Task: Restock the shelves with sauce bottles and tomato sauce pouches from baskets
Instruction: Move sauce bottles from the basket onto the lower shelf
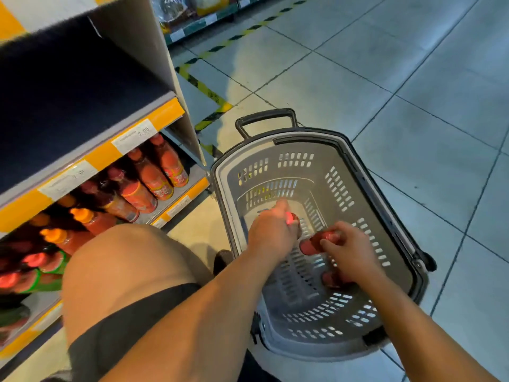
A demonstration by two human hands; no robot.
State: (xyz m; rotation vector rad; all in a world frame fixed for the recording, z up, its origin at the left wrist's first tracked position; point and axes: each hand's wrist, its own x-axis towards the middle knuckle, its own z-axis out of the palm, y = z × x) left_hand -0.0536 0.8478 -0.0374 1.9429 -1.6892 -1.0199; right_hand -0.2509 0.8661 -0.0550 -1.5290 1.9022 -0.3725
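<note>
Both my hands reach into a grey plastic basket (380,205) on the floor. My left hand (271,232) grips a red-capped sauce bottle (292,218) near the basket's bottom. My right hand (348,248) holds another red sauce bottle (316,242), lying on its side. A third red bottle (332,279) lies under my right wrist, partly hidden. To the left, the low shelf (181,198) holds rows of red sauce bottles (154,177) with red and orange caps.
My bent knee (124,271) is between the shelf and the basket. The basket has a black pull handle (265,119) at its far end. Grey tiled floor with yellow-black tape (203,89) spreads to the right. Another shelf unit (198,20) stands far back.
</note>
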